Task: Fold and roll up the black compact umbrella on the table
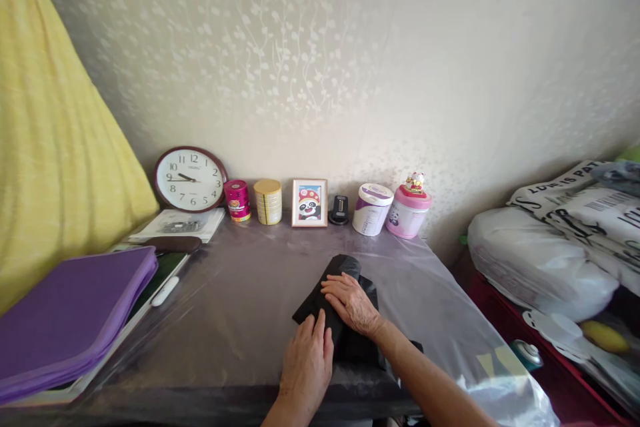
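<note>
A black item that looks like folded cloth or thin plastic [345, 265] lies near the front edge of the covered table [240, 307]. My right hand [351, 302] rests flat across its upper part, fingers extended to the left. Just below and to the left, my left hand [307, 353] touches its left side with the fingertips, fingers stretched out. Neither hand is wrapped round anything. Part of the black item is hidden under my hands and right forearm.
Along the wall stand a clock [191, 180], a pink tin [237, 200], a yellow-lidded can [269, 201], a panda picture frame [309, 203] and two tubs [371, 210]. Purple folders [75, 313] lie left. White bags [535, 260] are piled beyond the right edge.
</note>
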{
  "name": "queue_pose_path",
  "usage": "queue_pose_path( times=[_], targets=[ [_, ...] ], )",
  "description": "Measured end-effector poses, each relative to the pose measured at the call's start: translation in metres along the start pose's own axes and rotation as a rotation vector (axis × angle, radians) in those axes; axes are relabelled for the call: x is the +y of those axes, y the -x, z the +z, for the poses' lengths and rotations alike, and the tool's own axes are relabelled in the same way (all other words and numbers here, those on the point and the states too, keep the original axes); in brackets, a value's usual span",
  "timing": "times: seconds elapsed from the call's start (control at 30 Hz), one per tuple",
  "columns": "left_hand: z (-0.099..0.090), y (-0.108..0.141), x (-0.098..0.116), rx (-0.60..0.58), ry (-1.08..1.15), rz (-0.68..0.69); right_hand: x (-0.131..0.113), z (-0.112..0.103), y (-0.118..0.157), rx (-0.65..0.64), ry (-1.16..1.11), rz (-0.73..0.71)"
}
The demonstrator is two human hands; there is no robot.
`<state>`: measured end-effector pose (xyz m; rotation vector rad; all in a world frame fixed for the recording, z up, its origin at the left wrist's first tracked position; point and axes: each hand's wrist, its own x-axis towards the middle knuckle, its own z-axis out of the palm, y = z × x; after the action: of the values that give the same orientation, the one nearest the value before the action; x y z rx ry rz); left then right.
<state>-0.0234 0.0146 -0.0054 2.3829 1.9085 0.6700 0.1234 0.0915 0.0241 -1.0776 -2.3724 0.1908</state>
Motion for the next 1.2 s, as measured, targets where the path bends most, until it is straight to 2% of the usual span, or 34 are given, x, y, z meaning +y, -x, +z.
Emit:
queue_pose_path(
  times=[0.23, 0.4, 0.5, 0.57, 0.63, 0.73, 0.8, 0.9, 1.03, 1.2],
  targets=[
    [0.002, 0.002, 0.0, -0.004, 0.004, -0.014, 0.044, 0.007, -0.03, -0.019, 0.138, 0.178],
    [-0.003, 0.001, 0.0, 0.043, 0.015, -0.005, 0.053, 0.007, -0.04, 0.016, 0.186, 0.383],
    [-0.008, -0.001, -0.001, 0.078, -0.014, 0.031, 0.048, -0.001, -0.042, 0.108, 0.243, 0.463],
    [-0.009, -0.003, -0.002, 0.08, -0.048, 0.056, 0.039, -0.011, -0.037, 0.172, 0.266, 0.426],
    [-0.008, -0.003, -0.003, 0.081, -0.086, 0.08, 0.028, -0.021, -0.027, 0.171, 0.237, 0.294],
    [-0.003, -0.003, -0.006, 0.088, -0.135, 0.108, 0.01, -0.025, -0.005, 0.062, 0.159, 0.033],
    [0.0, -0.002, -0.007, 0.093, -0.158, 0.107, 0.004, -0.018, 0.008, 0.011, 0.15, -0.049],
    [-0.001, -0.001, -0.005, 0.093, -0.189, 0.084, 0.004, -0.002, 0.014, -0.009, 0.162, -0.028],
    [-0.003, 0.005, 0.003, 0.074, -0.183, 0.09, 0.013, 0.009, 0.002, -0.026, 0.152, 0.019],
    [0.0, 0.012, 0.013, -0.127, -0.144, 0.07, 0.014, 0.009, -0.007, -0.032, 0.117, 0.056]
  ],
)
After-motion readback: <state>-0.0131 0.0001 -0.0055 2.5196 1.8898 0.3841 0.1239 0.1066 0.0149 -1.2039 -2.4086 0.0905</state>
